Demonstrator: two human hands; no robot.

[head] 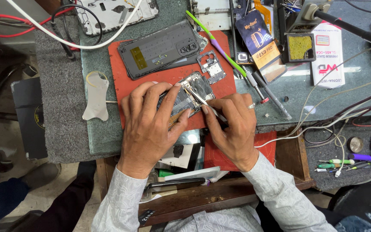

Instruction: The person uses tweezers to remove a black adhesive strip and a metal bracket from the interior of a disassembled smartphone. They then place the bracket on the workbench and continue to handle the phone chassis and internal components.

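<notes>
We press our left hand (149, 124) flat over the opened phone (187, 96) that lies on the red mat (121, 81) near the front edge of the table (104, 137), the fingers (168, 101) spread wide across its body to pin it down. Our right hand (232, 126) pinches the tweezers (202, 101) with narrow fingers, the tips resting inside the phone's exposed upper part. Just behind the phone on the same mat lie a dark back cover (159, 49) and a small metal bracket (211, 66), apart from each other. A green and purple tool (215, 43) crosses the mat's right edge. At the far right a small black holder (300, 46) contains a yellow sponge (300, 47). Below the table an open wooden drawer (293, 159) holds a second red mat (224, 157), papers and a dark flat tool, partly hidden by our arms.
</notes>
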